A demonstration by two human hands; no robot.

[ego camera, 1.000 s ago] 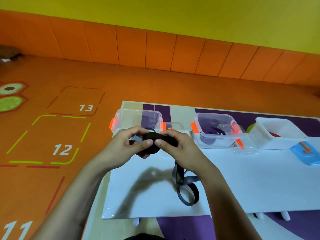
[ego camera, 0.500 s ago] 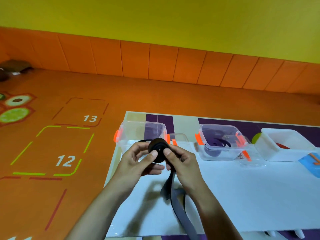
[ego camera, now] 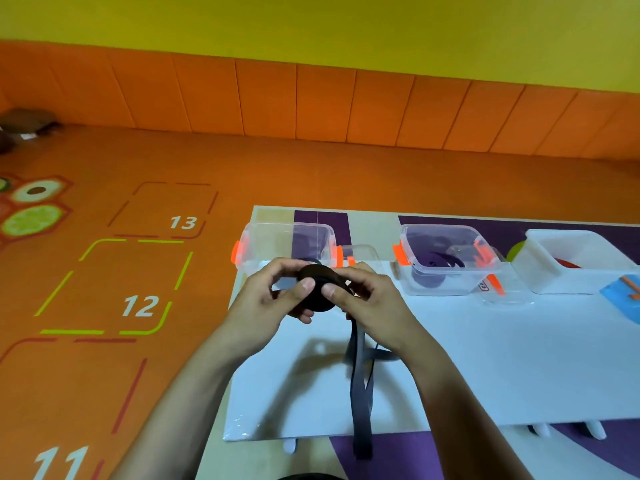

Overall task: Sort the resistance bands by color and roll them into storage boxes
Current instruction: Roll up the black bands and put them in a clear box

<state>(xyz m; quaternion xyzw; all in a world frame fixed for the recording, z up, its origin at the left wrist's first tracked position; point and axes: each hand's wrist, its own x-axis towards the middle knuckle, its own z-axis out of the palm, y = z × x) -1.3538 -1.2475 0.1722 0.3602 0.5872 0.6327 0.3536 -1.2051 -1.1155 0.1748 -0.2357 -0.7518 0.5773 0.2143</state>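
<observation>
**Desk:** Where's the band?

**Operator:** I see the black flat rubber resistance band [ego camera: 317, 289] held above the near-left part of the white low table [ego camera: 502, 358]. It is just in front of the clear plastic storage box with orange latches [ego camera: 287, 237]. Part of it is wound into a tight disc, and the loose tail hangs down past the table's front edge.

**Desk:** And the fingers?

**Operator:** The left hand [ego camera: 266, 306] pinches the disc, thumb on its near face and fingers curled behind. The right hand [ego camera: 370, 306] pinches it too, with its fingers curled round the strap where it feeds on.

**Desk:** How do we finish the roll cleanly?

**Operator:** I'd feed the tail on flat and taut, both thumbs squeezing so the layers can't spring loose. The tail looks twisted lower down, so I'd smooth that first. The next clear latched box [ego camera: 446, 237] holds a purple band [ego camera: 429, 282] and the white tub [ego camera: 571, 237] a red strip [ego camera: 568, 263]. So I think black goes in the left one.
</observation>
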